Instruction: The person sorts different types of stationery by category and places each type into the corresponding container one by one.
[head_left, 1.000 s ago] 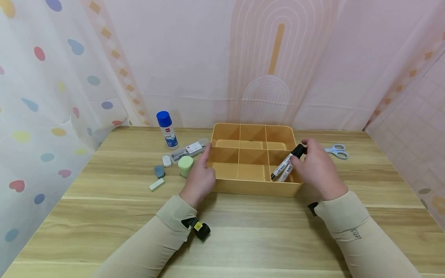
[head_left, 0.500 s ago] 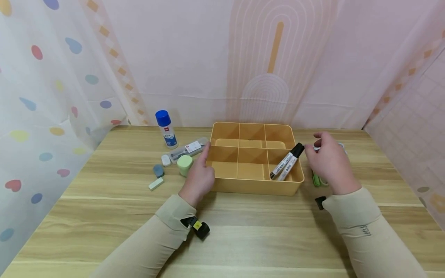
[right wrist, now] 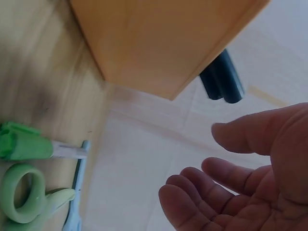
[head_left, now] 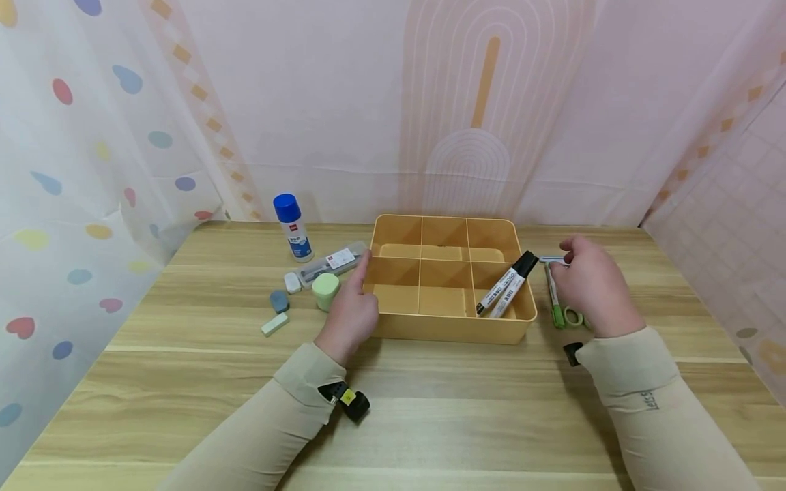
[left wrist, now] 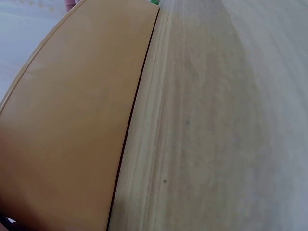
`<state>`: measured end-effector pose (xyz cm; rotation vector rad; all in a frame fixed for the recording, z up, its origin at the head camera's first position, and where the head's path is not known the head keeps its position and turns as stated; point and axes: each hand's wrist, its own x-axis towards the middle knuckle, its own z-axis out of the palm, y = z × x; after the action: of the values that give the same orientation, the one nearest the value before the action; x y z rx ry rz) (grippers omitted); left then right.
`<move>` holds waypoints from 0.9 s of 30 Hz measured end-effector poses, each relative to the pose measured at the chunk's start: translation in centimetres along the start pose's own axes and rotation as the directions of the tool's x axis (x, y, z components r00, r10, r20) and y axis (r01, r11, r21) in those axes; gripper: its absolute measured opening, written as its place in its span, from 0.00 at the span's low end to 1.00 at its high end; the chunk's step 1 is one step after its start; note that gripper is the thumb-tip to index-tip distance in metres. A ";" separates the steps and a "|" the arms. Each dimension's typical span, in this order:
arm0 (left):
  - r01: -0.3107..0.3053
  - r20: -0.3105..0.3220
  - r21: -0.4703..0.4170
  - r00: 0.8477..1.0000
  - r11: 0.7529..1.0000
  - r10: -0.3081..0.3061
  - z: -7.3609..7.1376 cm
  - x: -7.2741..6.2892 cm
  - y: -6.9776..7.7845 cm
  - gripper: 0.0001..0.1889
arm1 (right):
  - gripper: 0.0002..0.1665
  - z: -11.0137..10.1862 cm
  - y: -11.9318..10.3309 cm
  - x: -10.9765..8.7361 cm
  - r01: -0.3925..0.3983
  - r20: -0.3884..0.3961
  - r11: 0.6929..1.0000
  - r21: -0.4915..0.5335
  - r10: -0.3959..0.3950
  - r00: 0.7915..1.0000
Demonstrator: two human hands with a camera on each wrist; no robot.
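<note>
A yellow-orange divided organizer box [head_left: 454,330] sits mid-table. In its front right compartment, two black-capped markers [head_left: 507,292] lean with their caps over the right rim. My left hand [head_left: 351,315] rests against the box's left side, index finger straight along the edge; its other fingers are mostly hidden. Right of the box, my right hand [head_left: 594,286] hovers with nothing in it, thumb and fingers apart. Beneath and beside it lie a green-capped marker [head_left: 555,307], green-handled scissors [right wrist: 23,195] and light blue scissors [right wrist: 73,216], partly covered in the head view.
Left of the box are a blue-capped glue bottle [head_left: 295,232], a clear case [head_left: 331,264], a light green round container [head_left: 325,292], and small white [head_left: 292,282], blue [head_left: 279,301] and pale green [head_left: 274,324] blocks. A curtain [head_left: 319,123] hangs behind the table.
My right hand has let go of the black-capped markers in the front right compartment and moved right, over the scissors and green-capped marker. My left hand stays against the box.
</note>
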<state>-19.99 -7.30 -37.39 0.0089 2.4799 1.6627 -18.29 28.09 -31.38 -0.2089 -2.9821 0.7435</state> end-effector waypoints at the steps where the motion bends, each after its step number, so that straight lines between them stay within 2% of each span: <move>1: -0.001 -0.001 0.000 1.000 1.000 0.001 0.0 0.0 0.0 0.48 | 0.33 0.1 0.1 0.1 -0.005 0.011 1.000 -0.007 0.005 1.000; 10: -0.008 -0.002 -0.003 1.000 1.000 0.008 0.0 0.0 0.0 0.47 | 0.34 0.7 1.0 0.8 -0.002 0.094 0.997 -0.083 0.010 0.995; 17: -0.014 0.000 -0.003 1.000 1.000 0.014 0.0 0.0 0.0 0.47 | 0.36 1.3 1.5 1.1 -0.047 0.179 0.993 -0.108 0.066 0.982; 27: -0.014 0.002 -0.002 1.000 1.000 0.014 0.0 0.0 0.0 0.47 | 0.36 1.8 1.8 1.4 -0.052 0.225 0.983 -0.179 0.092 0.970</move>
<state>-19.95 -7.33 -37.37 0.0279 2.4821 1.6699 -19.60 28.99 -33.79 -0.2570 -3.2817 0.5513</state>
